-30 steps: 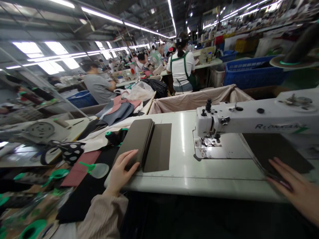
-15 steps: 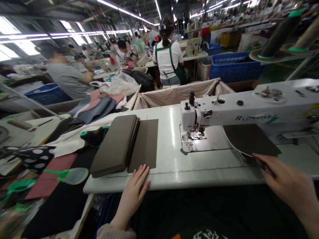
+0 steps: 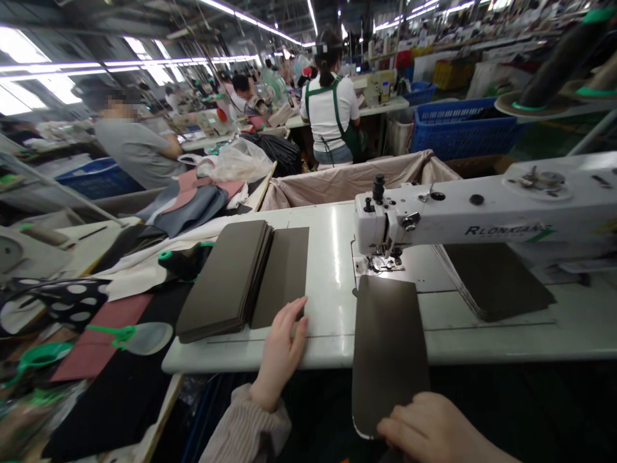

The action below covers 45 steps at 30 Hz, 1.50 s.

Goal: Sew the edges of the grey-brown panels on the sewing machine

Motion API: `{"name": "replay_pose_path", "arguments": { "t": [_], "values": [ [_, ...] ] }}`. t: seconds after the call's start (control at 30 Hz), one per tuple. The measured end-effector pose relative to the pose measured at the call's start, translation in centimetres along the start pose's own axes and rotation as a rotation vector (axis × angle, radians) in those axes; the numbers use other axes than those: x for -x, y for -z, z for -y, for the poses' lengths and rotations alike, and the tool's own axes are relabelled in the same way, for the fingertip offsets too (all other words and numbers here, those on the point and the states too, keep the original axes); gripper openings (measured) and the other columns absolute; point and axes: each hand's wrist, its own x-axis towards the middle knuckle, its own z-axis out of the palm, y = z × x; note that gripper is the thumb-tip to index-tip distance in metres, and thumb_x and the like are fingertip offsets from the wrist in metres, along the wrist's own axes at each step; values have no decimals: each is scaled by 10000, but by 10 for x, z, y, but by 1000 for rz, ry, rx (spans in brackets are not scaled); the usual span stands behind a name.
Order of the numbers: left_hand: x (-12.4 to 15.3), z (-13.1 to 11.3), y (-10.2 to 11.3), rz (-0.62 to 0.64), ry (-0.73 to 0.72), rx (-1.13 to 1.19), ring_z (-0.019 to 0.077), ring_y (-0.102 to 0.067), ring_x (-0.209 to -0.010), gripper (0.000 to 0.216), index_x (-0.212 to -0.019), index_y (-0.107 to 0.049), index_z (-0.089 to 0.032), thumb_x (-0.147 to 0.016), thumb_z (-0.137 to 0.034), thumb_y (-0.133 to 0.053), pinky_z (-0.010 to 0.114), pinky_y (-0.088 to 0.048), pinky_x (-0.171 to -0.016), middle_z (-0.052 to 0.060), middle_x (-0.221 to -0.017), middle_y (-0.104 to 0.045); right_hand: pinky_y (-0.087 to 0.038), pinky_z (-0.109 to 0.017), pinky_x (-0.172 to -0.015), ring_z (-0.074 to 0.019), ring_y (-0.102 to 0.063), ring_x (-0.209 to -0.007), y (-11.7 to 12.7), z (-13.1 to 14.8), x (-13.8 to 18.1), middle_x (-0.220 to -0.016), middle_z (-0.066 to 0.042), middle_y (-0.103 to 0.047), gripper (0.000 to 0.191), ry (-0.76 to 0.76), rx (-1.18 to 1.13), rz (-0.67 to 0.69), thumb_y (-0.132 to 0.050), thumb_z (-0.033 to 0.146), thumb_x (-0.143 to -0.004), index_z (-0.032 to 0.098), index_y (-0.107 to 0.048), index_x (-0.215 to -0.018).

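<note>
My right hand (image 3: 429, 427) pinches the lower edge of a dark brown panel (image 3: 391, 347) with rounded corners. The panel slants over the table's front edge, its far end just below the sewing machine's lit presser foot (image 3: 383, 263). Whether that hand also holds something in its palm is hidden. My left hand (image 3: 284, 337) is open, its fingertips at the lower right corner of a single flat brown panel (image 3: 284, 273). Left of that lies a thick stack of brown panels (image 3: 224, 276). Another stack of brown panels (image 3: 499, 276) rests under the machine arm.
The white sewing machine (image 3: 434, 212) spans the right of the pale table (image 3: 332, 321). At left are a black thread cone (image 3: 186, 260), a clear bottle with a green nozzle (image 3: 149, 337) and fabric pieces. Beyond stand a cloth-lined bin (image 3: 337, 183), blue baskets (image 3: 463, 132) and several co-workers.
My right hand has moved left and toward me from the stack under the machine arm, bringing one brown panel along. My left hand has shifted slightly right and up along the flat panel.
</note>
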Motion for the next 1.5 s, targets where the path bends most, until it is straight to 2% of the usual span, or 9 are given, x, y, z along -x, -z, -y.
{"name": "replay_pose_path", "arguments": {
  "t": [0.17,0.23,0.3,0.4,0.6,0.77,0.93,1.13,1.5],
  "values": [
    [-29,-68,-35,416,-410,90,186,-267,-1461,529,-1511,-287,-262,-1015,-377,-432,378,-281,-1201,25,-1566,-332,-410,-271,-567,-146,-613,-641,-12,-4,-22,-817,-10,-695,199,53,-172,158,-438,285,-957,210,-614,-1010],
    [-27,-80,-50,489,-506,50,211,-237,-1472,617,-1525,-258,-229,-989,-439,-479,409,-231,-1219,47,-1575,-312,-453,-245,-665,-135,-641,-738,-4,-20,-30,-876,8,-711,165,-3,-329,162,-481,254,-931,229,-624,-1009],
    [-19,-82,-59,495,-520,25,222,-256,-1465,630,-1521,-273,-208,-983,-464,-479,426,-209,-1224,63,-1565,-332,-482,-244,-747,-138,-654,-828,6,-47,-40,-945,-4,-720,185,-137,-387,63,-471,240,-934,227,-627,-1033],
    [-2,-80,-59,487,-483,12,198,-281,-1456,550,-1508,-305,-230,-1012,-439,-420,412,-215,-1225,28,-1552,-360,-511,-313,-862,-187,-639,-1055,13,-101,-55,-1245,-65,-657,370,-363,-99,-143,-412,210,-945,237,-548,-1288],
    [17,-78,-54,430,-409,-25,176,-308,-1445,488,-1490,-339,-288,-1016,-361,-431,393,-277,-1208,-21,-1546,-371,-574,-333,-647,-222,-703,-929,2,-165,-57,-1449,-12,-503,565,-429,410,-50,-429,182,-914,318,-405,-1461],
    [6,-67,-53,373,-301,-55,225,-251,-1467,442,-1438,-424,-279,-1002,-335,-464,421,-305,-1186,33,-1587,-284,-554,-309,-627,-212,-702,-915,-2,-169,-36,-1433,4,-521,568,-410,461,-81,-457,194,-897,324,-429,-1449],
    [-22,-63,-51,376,-287,-43,204,-384,-1398,462,-1449,-390,-268,-998,-320,-478,386,-369,-1134,45,-1501,-436,-523,-323,-543,-203,-704,-750,-4,-170,-37,-1435,-8,-521,561,-418,531,-65,-459,218,-897,305,-437,-1450],
    [-53,-51,-50,373,-316,-87,296,-211,-1473,608,-1421,-431,-267,-891,-500,-615,488,-219,-1191,77,-1590,-262,-544,-342,-586,-205,-700,-777,-6,-169,-40,-1458,-14,-494,537,-418,539,-46,-434,206,-913,275,-442,-1445],
    [-64,-42,-53,381,-335,-87,313,-267,-1447,796,-1522,-271,-260,-869,-569,-604,506,-222,-1178,102,-1562,-312,-555,-342,-654,-212,-697,-821,-4,-168,-42,-1434,-40,-524,575,-412,480,-81,-459,162,-872,271,-453,-1436]
  ]
}}
